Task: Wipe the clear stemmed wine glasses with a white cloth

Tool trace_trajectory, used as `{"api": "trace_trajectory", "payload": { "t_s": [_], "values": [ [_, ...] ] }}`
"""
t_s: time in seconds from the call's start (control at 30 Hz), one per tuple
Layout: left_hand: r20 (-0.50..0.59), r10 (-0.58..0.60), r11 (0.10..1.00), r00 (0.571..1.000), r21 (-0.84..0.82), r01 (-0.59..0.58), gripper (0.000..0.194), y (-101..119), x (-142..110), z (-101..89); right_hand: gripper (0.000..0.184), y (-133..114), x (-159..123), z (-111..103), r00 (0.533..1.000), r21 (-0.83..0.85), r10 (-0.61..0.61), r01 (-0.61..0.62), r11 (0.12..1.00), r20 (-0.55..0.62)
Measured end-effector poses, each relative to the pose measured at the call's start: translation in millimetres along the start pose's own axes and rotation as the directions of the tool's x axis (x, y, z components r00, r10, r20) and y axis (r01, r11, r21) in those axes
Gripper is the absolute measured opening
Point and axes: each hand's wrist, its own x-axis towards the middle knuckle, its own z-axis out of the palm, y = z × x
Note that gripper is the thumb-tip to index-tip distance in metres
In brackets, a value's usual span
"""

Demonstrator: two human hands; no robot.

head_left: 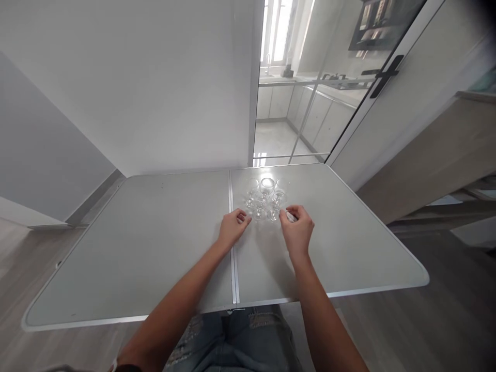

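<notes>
My left grip [232,226] and right grip [299,230] curl either side of clear stemmed glasses [266,197] on a pale desk [174,237], though whether clamped on anything I cannot tell.

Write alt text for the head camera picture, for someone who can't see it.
A person's bare left hand and right hand flank a cluster of clear stemmed glasses on a pale, metal-edged table. Something whitish shows at the right hand's curled fingers, too small to identify. Behind, a glass-paned door reveals a kitchen.

At least five glasses [267,184], two hands [299,230]
</notes>
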Motion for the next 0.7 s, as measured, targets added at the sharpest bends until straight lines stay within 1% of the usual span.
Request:
{"api": "trace_trajectory", "payload": {
  "t_s": [0.07,0.1,0.17,0.2,0.27,0.33,0.4,0.43,0.5,0.57,0.63,0.7],
  "values": [
    [-0.026,-0.020,0.999,0.999,0.027,0.021,0.033,8,11,21.7,0.034,22,8,-2,0.983,-0.146,0.147,-0.130,0.981,0.111],
    [-0.029,-0.025,0.999,0.999,0.046,0.027,0.038,11,17,30.5,0.041,30,11,0,0.965,-0.205,0.197,-0.160,0.966,0.174],
    [-0.013,-0.030,0.997,0.999,0.074,0.031,0.045,15,26,43.8,0.051,40,18,8,0.934,-0.285,0.239,-0.160,0.945,0.267],
    [-0.003,-0.026,0.996,1.000,0.083,0.026,0.045,16,30,48.3,0.053,43,20,13,0.926,-0.305,0.238,-0.145,0.941,0.293],
    [0.014,-0.003,0.997,1.000,0.082,0.001,0.041,17,35,54.1,0.052,44,23,21,0.925,-0.318,0.213,-0.108,0.942,0.315],
    [0.026,0.029,0.997,0.999,0.067,-0.031,0.032,16,38,57.2,0.049,45,25,27,0.930,-0.312,0.174,-0.068,0.948,0.324],
    [0.023,0.031,0.997,0.999,0.073,-0.033,0.020,15,38,58.8,0.046,49,26,31,0.935,-0.318,0.134,-0.024,0.948,0.329],
    [0.015,0.029,0.996,0.999,0.078,-0.030,0.020,15,37,58.9,0.047,52,26,33,0.935,-0.333,0.121,-0.004,0.943,0.333],
    [-0.009,0.047,0.996,0.999,0.078,-0.046,0.022,13,32,56.1,0.049,61,27,36,0.937,-0.351,0.097,0.029,0.936,0.336],
    [-0.039,0.062,0.997,0.997,0.042,-0.061,0.023,10,22,46.7,0.051,69,29,39,0.939,-0.366,0.081,0.050,0.929,0.333],
    [-0.080,0.070,0.998,0.994,-0.001,-0.071,0.021,6,8,27.5,0.053,76,29,41,0.943,-0.376,0.072,0.059,0.925,0.325],
    [-0.126,0.069,0.998,0.990,-0.004,-0.070,0.019,-4,-7,-3.3,0.051,78,27,41,0.947,-0.363,0.033,0.089,0.928,0.319]
  ]
}}
